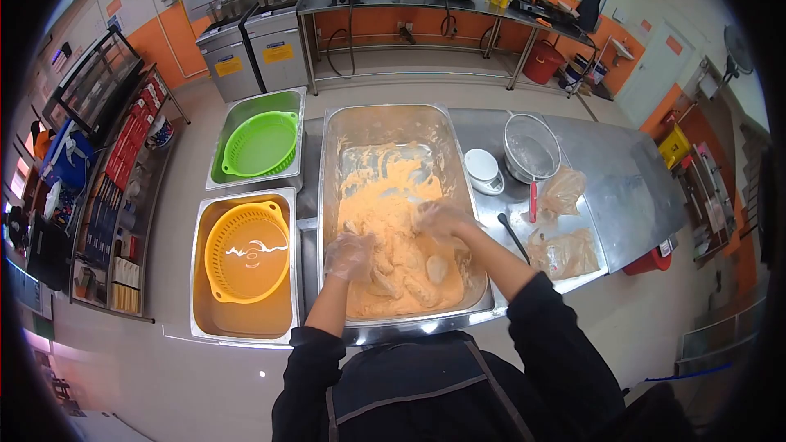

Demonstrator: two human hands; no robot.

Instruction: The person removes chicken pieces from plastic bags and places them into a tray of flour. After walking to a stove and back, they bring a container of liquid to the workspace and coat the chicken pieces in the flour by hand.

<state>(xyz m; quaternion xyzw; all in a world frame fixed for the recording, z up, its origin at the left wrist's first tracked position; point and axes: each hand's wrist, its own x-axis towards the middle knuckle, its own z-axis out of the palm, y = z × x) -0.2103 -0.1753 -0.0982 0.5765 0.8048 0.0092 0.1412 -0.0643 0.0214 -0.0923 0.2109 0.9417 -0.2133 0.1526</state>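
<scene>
A large steel tray [470, 221] holds orange-tinted flour [393, 188] and several flour-coated pieces [413, 280] heaped in its near half. My left hand [350, 256], in a clear plastic glove, is at the tray's left side, touching the edge of the heap; its fingertips are hard to make out against the flour. My right hand [442, 221], also gloved, is over the right part of the heap, with its fingers blurred. Whether either hand grips a piece cannot be seen.
Left of the tray, a green basket [260, 144] and a yellow basket [248, 254] sit in steel containers. To the right are a white scale [483, 170], a sieve [532, 147], a black utensil [514, 237] and plastic bags [565, 254]. Fryers [274, 49] stand behind.
</scene>
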